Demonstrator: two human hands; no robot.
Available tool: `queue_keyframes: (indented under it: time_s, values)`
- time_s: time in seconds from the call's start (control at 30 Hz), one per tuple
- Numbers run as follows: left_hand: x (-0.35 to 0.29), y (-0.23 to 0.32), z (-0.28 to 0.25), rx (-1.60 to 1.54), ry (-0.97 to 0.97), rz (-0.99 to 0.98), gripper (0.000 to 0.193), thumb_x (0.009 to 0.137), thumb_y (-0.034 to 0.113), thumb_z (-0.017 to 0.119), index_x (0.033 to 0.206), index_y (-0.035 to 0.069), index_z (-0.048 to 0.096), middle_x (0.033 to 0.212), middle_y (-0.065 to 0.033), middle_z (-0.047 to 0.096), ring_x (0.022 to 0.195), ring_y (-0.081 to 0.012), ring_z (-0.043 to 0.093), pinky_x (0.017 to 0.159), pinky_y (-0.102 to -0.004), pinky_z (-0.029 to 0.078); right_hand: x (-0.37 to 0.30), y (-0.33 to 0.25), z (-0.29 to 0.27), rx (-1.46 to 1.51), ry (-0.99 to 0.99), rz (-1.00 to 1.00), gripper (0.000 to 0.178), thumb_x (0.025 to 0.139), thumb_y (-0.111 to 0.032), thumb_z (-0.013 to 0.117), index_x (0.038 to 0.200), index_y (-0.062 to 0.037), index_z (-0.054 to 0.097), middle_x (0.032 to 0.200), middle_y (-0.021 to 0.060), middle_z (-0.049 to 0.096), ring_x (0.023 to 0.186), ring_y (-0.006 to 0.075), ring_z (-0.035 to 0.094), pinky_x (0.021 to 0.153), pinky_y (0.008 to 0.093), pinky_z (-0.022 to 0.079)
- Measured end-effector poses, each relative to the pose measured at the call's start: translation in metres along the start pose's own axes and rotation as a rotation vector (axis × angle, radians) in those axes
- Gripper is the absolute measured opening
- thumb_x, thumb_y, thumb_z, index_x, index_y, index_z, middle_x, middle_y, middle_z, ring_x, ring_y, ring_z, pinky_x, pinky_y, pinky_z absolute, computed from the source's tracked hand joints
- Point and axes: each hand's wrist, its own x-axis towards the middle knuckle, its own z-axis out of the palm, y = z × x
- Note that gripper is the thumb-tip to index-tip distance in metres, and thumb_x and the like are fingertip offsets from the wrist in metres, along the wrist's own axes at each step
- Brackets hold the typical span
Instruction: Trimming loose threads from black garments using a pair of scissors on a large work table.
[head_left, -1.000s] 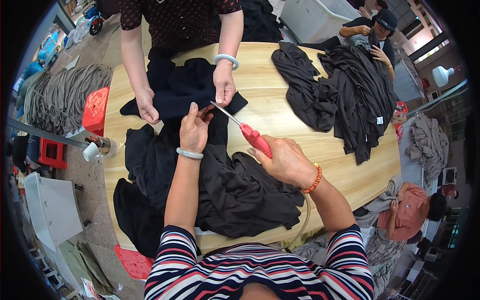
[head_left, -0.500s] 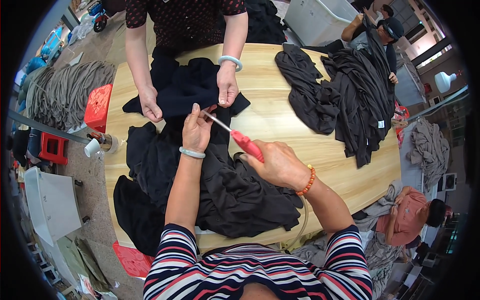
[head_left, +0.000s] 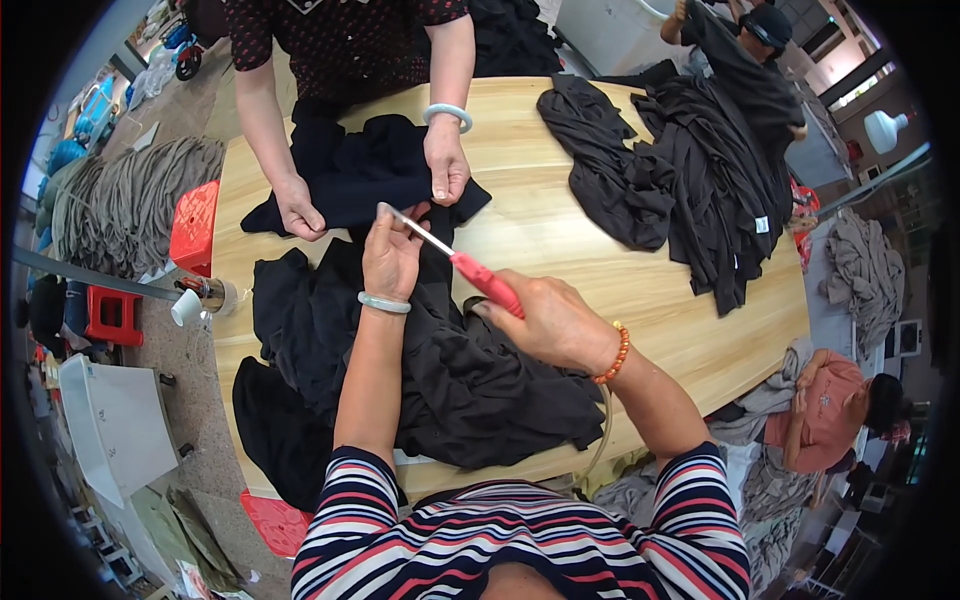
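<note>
My right hand is wrapped round the red handle of an air blow gun. Its thin metal nozzle slants up and left, the tip lying at my left thumb. My left hand, palm up, has its fingers curled by the near edge of a dark navy garment; what they pinch is hidden. Across the table, a co-worker's two hands hold that garment's edge, one on each side of my left hand. Under my forearms lies a heap of black garments.
The wooden table carries a pile of black garments at the right, handled by another person. A hose drops from my right hand. Red stools and a white cart stand left. A person in pink is at lower right.
The nozzle tip has shifted slightly left, onto my left thumb. At the upper right, the other person's dark cloth has swung downward. The whole view has moved a little.
</note>
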Motion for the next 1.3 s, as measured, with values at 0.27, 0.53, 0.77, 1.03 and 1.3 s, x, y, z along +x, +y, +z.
queue_keyframes:
  time_s: [0.27,0.53,0.77,1.03,1.3]
  values:
    - [-0.039,0.017,-0.022,0.537,0.409,-0.114,0.042,0.093,0.026,0.057,0.129,0.004,0.051,0.119,-0.0095,0.062,0.095,-0.0130,0.058,0.084,-0.0289,0.046,-0.062,0.081,0.030,0.228,0.204,0.158,0.035,0.090,-0.026,0.060,0.117,-0.0042,0.055,0.085,0.0237,0.063,0.081,0.0427,0.060,0.071,0.0433,0.048]
    - [-0.054,0.003,-0.060,0.465,0.427,-0.144,0.036,0.093,0.016,0.057,0.126,0.000,0.051,0.113,-0.0122,0.063,0.094,-0.0163,0.062,0.083,-0.0290,0.050,-0.091,0.108,0.065,0.122,0.161,0.319,0.036,0.090,-0.028,0.060,0.118,-0.0071,0.053,0.088,0.0219,0.064,0.083,0.0418,0.062,0.072,0.0458,0.049]
    - [-0.015,0.001,-0.039,0.749,0.396,-0.051,0.029,0.093,0.016,0.060,0.117,0.000,0.059,0.108,-0.0068,0.066,0.092,-0.0116,0.062,0.083,-0.0241,0.049,-0.090,0.111,0.070,0.120,0.176,0.301,0.035,0.090,-0.027,0.060,0.117,-0.0065,0.054,0.089,0.0218,0.064,0.084,0.0412,0.062,0.072,0.0453,0.050]
    - [0.134,-0.024,0.005,0.643,0.498,0.335,0.043,0.076,0.012,0.080,0.106,-0.008,0.057,0.107,-0.0098,0.060,0.096,-0.0148,0.056,0.088,-0.0251,0.044,-0.094,0.111,0.080,0.170,0.206,0.320,0.034,0.088,-0.025,0.062,0.118,-0.0090,0.055,0.093,0.0215,0.064,0.087,0.0423,0.061,0.073,0.0466,0.050]
    - [0.091,-0.050,-0.021,0.459,0.368,0.440,0.053,0.075,-0.005,0.073,0.119,-0.002,0.044,0.112,-0.0141,0.056,0.101,-0.0177,0.056,0.090,-0.0304,0.049,-0.096,0.109,0.071,0.183,0.151,0.409,0.035,0.088,-0.022,0.063,0.120,-0.0088,0.055,0.095,0.0223,0.064,0.090,0.0433,0.060,0.074,0.0468,0.050]
